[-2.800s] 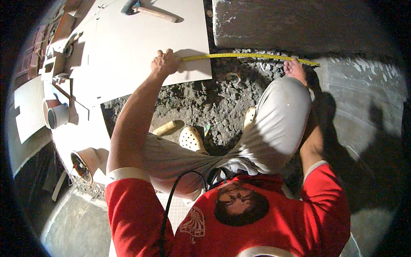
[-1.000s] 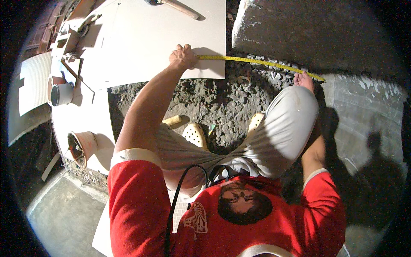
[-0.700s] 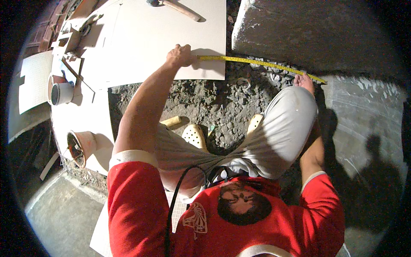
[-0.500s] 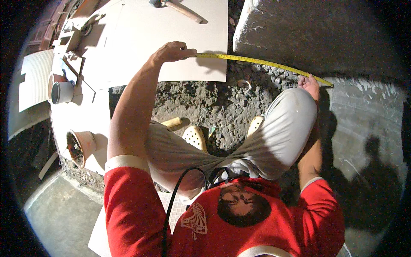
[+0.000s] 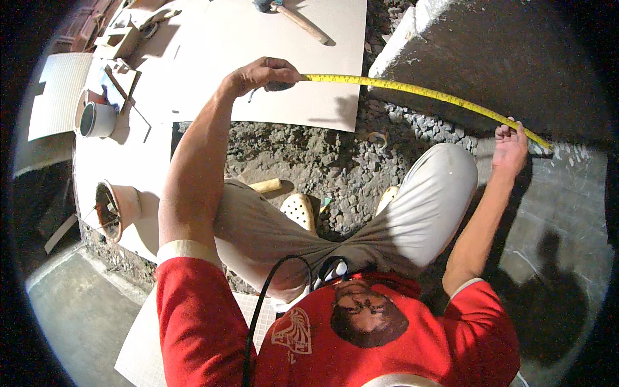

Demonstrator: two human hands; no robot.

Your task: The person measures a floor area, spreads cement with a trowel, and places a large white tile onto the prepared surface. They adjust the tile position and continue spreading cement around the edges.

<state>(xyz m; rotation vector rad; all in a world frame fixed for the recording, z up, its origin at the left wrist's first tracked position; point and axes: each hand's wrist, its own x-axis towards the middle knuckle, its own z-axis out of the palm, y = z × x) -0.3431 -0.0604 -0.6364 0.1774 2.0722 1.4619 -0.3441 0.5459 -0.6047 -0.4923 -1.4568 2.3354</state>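
Observation:
A yellow tape measure [image 5: 412, 89] stretches between my two hands, sagging slightly toward the right. My left hand [image 5: 263, 74] is wrapped round its dark case, above a large pale tile [image 5: 277, 39]. On the right, my right hand [image 5: 509, 148] pinches the blade a little short of its free end. That end reaches over the grey concrete slab [image 5: 554, 187]. Beneath the blade's middle lie loose gravel [image 5: 438, 128] and the edge of a dark slab [image 5: 490, 58] with a white, rough border.
A hammer [image 5: 303, 22] with a wooden handle lies on the tile. Toward the left stand a dark-mouthed bucket [image 5: 97, 120] and a tipped clay-coloured pot [image 5: 122, 206]. A wooden handle [image 5: 265, 186] rests on the rubble by my pale clog [image 5: 298, 211].
My right hand has moved out to the right and slightly down, with more blade drawn from the case. My left hand stays on the case. The view has shifted slightly.

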